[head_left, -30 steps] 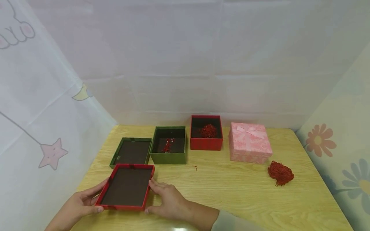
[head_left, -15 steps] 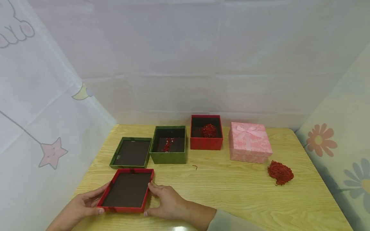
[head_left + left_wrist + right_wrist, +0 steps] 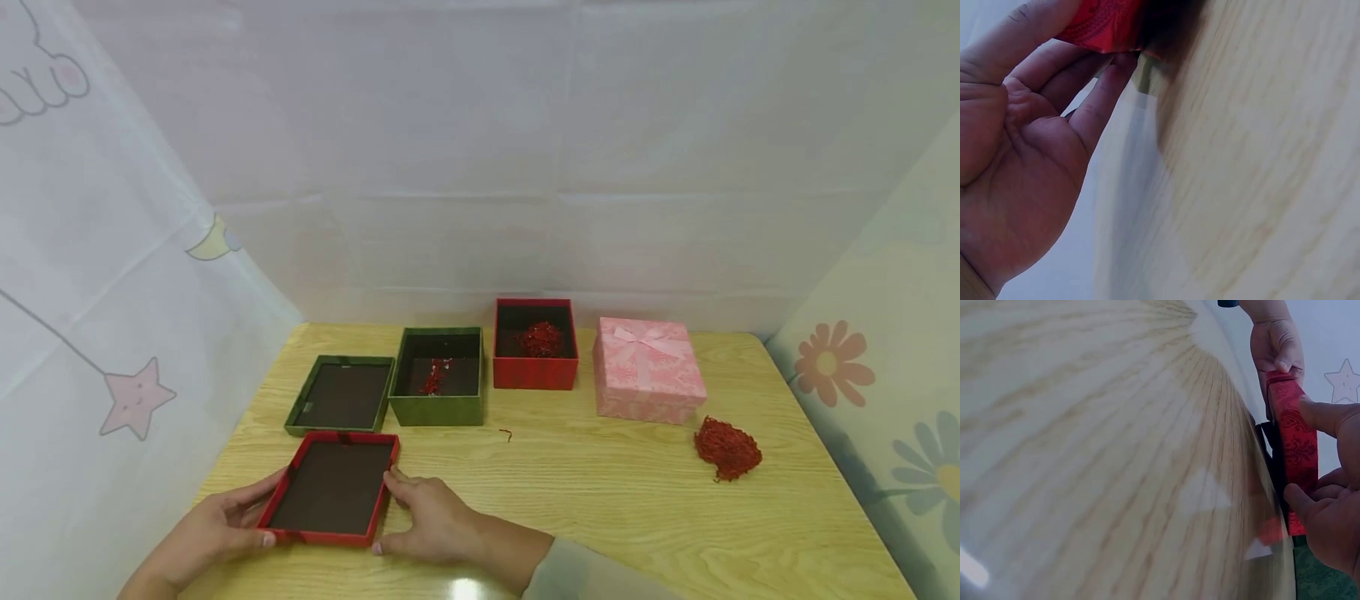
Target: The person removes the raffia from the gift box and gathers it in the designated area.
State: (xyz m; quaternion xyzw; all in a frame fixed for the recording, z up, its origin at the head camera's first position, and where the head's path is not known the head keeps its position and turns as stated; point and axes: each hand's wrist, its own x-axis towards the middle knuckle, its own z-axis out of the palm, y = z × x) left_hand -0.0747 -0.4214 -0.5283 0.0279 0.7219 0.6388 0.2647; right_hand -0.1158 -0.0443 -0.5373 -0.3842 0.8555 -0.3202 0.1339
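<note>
My left hand [image 3: 213, 532] holds a red box lid [image 3: 330, 487] by its left side, the thumb at the near left corner. My right hand [image 3: 435, 518] grips the lid's right side, fingers and thumb spread along that edge. The lid lies hollow side up, showing its dark inside. In the left wrist view, the left hand's fingers [image 3: 1105, 94] reach under the patterned red lid [image 3: 1107, 28]. The right wrist view has both hands on the lid's patterned red side [image 3: 1297, 440]. Whether the lid touches the table is unclear.
Behind the lid lie a green lid [image 3: 345, 396] and an open green box [image 3: 438, 410] with red shreds. An open red box [image 3: 535, 373] holds more shreds. A closed pink box [image 3: 648, 367] with a bow and a red shred pile [image 3: 727, 450] are on the right.
The red lid has come slightly toward me and then shifted a little back, with both hands staying on it. The boxes and shreds have not moved.
</note>
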